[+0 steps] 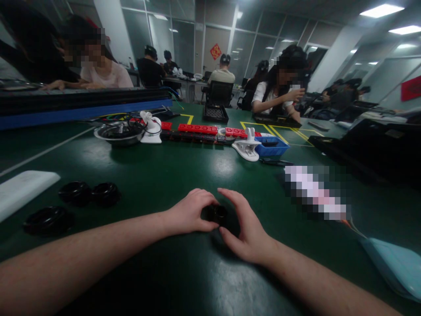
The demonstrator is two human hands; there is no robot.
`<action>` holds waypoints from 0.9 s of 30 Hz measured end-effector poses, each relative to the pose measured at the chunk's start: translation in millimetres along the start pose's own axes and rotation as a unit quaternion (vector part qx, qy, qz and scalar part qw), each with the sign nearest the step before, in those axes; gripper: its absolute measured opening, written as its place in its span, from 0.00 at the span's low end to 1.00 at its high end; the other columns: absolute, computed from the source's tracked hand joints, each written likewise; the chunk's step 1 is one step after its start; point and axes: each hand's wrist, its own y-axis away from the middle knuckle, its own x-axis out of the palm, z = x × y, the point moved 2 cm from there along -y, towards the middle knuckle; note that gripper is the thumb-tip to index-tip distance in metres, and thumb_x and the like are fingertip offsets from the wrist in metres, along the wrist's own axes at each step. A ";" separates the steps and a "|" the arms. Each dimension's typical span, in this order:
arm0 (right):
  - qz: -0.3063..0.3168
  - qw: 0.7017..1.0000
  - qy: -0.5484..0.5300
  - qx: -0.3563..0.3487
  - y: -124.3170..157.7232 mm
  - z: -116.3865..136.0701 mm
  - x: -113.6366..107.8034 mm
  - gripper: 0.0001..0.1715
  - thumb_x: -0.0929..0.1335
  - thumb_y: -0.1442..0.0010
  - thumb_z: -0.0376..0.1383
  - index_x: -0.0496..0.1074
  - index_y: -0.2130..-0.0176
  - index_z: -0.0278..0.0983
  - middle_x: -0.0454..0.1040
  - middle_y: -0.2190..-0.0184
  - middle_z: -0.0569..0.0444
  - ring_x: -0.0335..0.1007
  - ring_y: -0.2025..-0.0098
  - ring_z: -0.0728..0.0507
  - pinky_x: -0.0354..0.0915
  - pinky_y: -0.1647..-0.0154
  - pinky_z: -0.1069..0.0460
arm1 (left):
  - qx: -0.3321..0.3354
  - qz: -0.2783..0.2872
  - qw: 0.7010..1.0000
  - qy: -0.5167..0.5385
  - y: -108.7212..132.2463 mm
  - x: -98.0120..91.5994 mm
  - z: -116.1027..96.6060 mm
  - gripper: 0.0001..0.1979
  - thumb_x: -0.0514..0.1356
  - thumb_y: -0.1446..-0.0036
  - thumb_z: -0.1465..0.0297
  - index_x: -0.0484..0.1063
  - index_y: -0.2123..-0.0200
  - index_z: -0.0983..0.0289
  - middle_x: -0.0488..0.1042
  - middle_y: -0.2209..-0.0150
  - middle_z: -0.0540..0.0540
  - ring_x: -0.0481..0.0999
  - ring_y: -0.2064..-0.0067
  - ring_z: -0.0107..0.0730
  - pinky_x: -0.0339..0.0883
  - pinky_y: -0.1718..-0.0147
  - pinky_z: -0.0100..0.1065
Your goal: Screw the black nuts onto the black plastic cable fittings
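My left hand [192,211] is curled round a small dark round piece [219,212], its fingers and thumb on the piece's left side. An opening seems to show in the end facing right; its exact kind is too dark to make out. Close on the right, my right hand [245,226] is open, thumb and fingers curved and apart, with a gap between it and the piece. Left of my hands, several glossy black ring-shaped things lie on the green table: one ring [75,193] touches or nearly touches another [105,193], and a third [48,220] lies nearer.
Farther back stand a metal bowl [120,134] with cables, white clip stands [247,147], a red strip [197,128] and a blue bin [272,146]. A white block [24,188] lies at left, a light-blue packet [396,263] at right. Other people sit across the table.
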 end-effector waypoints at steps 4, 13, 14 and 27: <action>0.017 0.994 0.092 0.060 -4.2 -4.1 2.3 0.20 0.68 0.50 0.43 0.64 0.59 0.35 0.69 0.64 0.46 0.65 0.62 0.38 0.64 0.62 0.41 | 0.008 0.004 1.000 -0.011 -0.8 0.5 1.0 0.19 0.66 0.59 0.62 0.68 0.64 0.64 0.71 0.62 0.53 0.68 0.58 0.39 0.58 0.55 0.39; 0.000 0.999 0.046 0.013 -3.4 -1.6 -1.8 0.27 0.67 0.49 0.40 0.59 0.52 0.34 0.65 0.56 0.43 0.62 0.55 0.38 0.62 0.56 0.42 | 0.004 0.009 1.000 -0.011 -0.4 -1.6 -0.5 0.18 0.66 0.58 0.63 0.68 0.65 0.65 0.72 0.63 0.53 0.69 0.58 0.38 0.58 0.55 0.38; -0.004 0.997 0.068 0.026 -3.4 -2.4 -1.6 0.28 0.68 0.51 0.43 0.60 0.54 0.33 0.66 0.57 0.43 0.63 0.56 0.37 0.62 0.57 0.42 | 0.005 0.010 1.000 -0.010 -0.4 -1.6 0.1 0.18 0.66 0.58 0.62 0.69 0.65 0.65 0.72 0.63 0.53 0.69 0.58 0.38 0.58 0.56 0.38; -0.050 0.996 0.059 -0.036 -2.9 0.8 -5.6 0.20 0.65 0.49 0.32 0.61 0.54 0.37 0.70 0.63 0.50 0.64 0.61 0.41 0.59 0.57 0.44 | 0.017 0.010 1.000 -0.022 -0.3 0.1 1.2 0.14 0.63 0.56 0.67 0.69 0.65 0.64 0.72 0.64 0.52 0.69 0.59 0.37 0.57 0.56 0.37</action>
